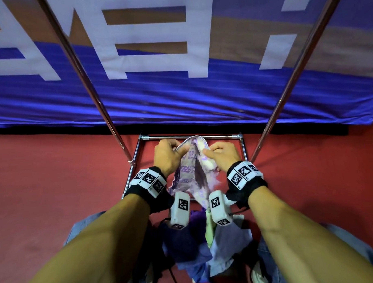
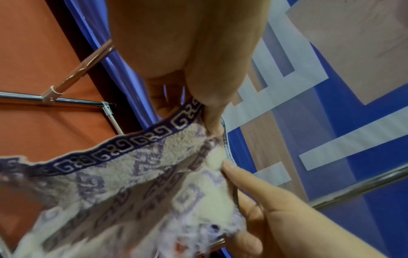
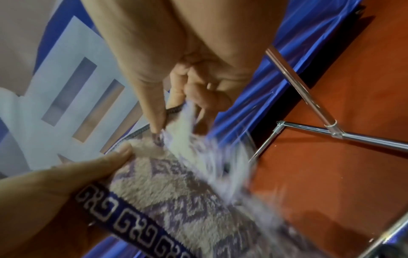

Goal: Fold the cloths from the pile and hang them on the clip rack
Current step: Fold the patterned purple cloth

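The left hand (image 1: pixel 168 156) pinches the top edge of the patterned cloth (image 1: pixel 190 173) between thumb and curled fingers; the left wrist view shows the thumb pressed onto the dark blue key-pattern border (image 2: pixel 123 148). The cloth is held in the air above the floor, in front of the person, and hangs down from the two grips with a deep vertical crease between them. Its lower part is blurred in both wrist views.

The right hand (image 1: pixel 222 156) grips the same top edge close beside the left, thumb against curled fingers, with the cloth's stitched hem arching between the two hands.

Step in hand, as judged: folding. The cloth is lifted clear of the pile (image 1: pixel 206 246), which lies on the red floor (image 1: pixel 56 188) below the wrists, and the two halves are being brought together along the centre crease.

The chrome frame of the rack (image 1: pixel 189 137) stands directly behind the cloth, its two slanted poles rising left and right. No clips are in view.

Next move calls for: aligning the two held corners so the edges match, keeping both pinches firm so the folded layers do not slip, then raising the folded edge toward the clips above.
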The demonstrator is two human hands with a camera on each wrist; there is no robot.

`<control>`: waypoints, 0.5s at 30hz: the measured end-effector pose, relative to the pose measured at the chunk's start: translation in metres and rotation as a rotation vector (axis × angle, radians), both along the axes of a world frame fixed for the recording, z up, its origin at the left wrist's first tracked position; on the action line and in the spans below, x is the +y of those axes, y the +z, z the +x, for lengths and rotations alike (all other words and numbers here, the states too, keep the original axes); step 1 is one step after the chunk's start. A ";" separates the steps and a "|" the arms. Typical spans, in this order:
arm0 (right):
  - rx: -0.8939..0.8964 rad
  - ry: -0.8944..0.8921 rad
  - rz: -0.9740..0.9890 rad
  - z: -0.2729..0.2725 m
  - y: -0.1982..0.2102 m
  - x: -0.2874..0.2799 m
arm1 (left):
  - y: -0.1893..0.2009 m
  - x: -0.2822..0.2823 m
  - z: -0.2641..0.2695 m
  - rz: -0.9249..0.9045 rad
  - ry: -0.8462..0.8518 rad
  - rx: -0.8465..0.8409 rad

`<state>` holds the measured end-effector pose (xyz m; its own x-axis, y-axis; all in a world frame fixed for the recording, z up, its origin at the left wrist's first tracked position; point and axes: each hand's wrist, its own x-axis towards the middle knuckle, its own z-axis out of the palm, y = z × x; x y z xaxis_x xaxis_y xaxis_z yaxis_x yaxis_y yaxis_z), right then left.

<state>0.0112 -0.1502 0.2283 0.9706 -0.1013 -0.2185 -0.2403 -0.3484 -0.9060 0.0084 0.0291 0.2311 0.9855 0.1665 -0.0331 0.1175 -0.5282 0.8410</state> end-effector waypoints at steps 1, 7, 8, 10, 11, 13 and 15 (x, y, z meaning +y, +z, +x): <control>-0.012 0.027 -0.020 0.000 -0.001 0.001 | 0.001 -0.002 -0.001 -0.021 -0.019 -0.015; -0.027 0.112 0.076 -0.005 0.006 0.011 | 0.003 -0.013 -0.005 -0.207 -0.147 -0.002; -0.009 0.101 0.120 -0.006 0.009 0.013 | 0.004 -0.014 -0.005 -0.237 -0.188 0.014; 0.006 0.049 0.215 -0.006 0.011 0.014 | 0.006 -0.017 -0.007 -0.285 -0.251 0.047; 0.000 0.013 0.258 -0.005 0.011 0.015 | 0.007 -0.018 -0.008 -0.307 -0.271 0.058; -0.026 -0.030 0.315 -0.005 0.011 0.015 | 0.010 -0.021 -0.009 -0.346 -0.271 0.059; -0.057 -0.014 0.300 -0.006 0.012 0.016 | 0.010 -0.021 -0.009 -0.401 -0.217 0.065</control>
<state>0.0054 -0.1341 0.2400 0.9811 -0.0542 -0.1857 -0.1888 -0.0598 -0.9802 -0.0005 0.0078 0.2413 0.9899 -0.0820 -0.1155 0.0992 -0.1810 0.9785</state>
